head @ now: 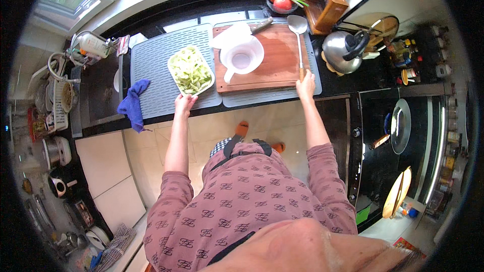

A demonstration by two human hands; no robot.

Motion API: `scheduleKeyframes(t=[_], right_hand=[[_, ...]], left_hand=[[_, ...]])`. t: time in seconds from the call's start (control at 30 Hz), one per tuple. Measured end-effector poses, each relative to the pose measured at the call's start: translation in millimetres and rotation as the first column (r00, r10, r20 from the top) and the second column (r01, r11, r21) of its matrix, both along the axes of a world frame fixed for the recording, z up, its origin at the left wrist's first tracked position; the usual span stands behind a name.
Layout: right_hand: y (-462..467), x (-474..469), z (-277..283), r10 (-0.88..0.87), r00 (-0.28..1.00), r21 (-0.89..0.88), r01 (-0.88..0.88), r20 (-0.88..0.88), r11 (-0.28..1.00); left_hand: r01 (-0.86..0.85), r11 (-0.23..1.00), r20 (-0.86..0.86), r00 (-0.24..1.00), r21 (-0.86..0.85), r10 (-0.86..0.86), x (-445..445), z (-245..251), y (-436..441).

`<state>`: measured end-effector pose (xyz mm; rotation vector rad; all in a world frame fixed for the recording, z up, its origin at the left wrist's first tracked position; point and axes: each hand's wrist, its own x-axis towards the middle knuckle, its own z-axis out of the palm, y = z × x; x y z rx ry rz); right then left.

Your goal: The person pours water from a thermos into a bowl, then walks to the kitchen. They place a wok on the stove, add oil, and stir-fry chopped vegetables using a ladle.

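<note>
My left hand (185, 104) grips the near edge of a white rectangular container (210, 88) filled with sliced pale-green vegetable (191, 68). It is over the left part of a grey ribbed drying mat (151, 62). My right hand (305, 87) is closed around the wooden handle of a metal spatula (297, 25), whose blade points away from me. The spatula lies along the right side of a wooden cutting board (278, 62). A white plastic strainer-like bowl with a handle (242, 54) sits on the board. Behind it lies a cleaver (261, 25), its blade washed out by glare.
A bowl of tomatoes (282, 3) with scallion stalks across it stands behind the board. Rightward are a knife block (325, 5), a kettle (340, 53) and a pan (401, 126) on the cooktop. A blue cloth (134, 102) hangs over the counter edge beside the sink (100, 87).
</note>
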<state>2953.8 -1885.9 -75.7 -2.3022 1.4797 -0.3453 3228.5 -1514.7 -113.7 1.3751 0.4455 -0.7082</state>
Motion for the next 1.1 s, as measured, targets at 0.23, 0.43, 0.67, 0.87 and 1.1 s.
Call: scheduleKeyframes(t=[0.23, 0.43, 0.67, 0.87, 1.1], right_hand=[[-26.3, -0.4, -0.2, -0.118, 0.879, 0.667, -0.256, 0.462, 0.699], [34.7, -13.9, 51.2, -0.224, 0.724, 0.591, -0.301, 0.653, 0.748], [114.8, -33.1, 138.3, 0.278, 0.778, -0.109, -0.263, 0.564, 0.959], [147.8, -34.8, 133.7, 0.288, 0.826, 0.185, -0.418, 0.485, 0.889], [159.7, -50.4, 103.9, 0.133, 0.761, 0.279, -0.386, 0.635, 0.879]], left_hand=[[0.083, 0.996, -0.057, 0.995, 0.024, -0.082, 4.5, 4.0, 3.7], [0.128, 0.992, -0.086, 0.988, 0.016, -0.126, 7.0, 8.9, -0.9], [0.093, 0.995, -0.045, 0.995, 0.029, -0.091, 2.9, 13.8, -12.7], [0.129, 0.982, -0.008, 0.991, -0.135, -0.131, 6.2, 13.9, -11.4], [0.132, 0.975, 0.006, 0.991, -0.179, -0.133, 0.7, 11.4, -4.6]])
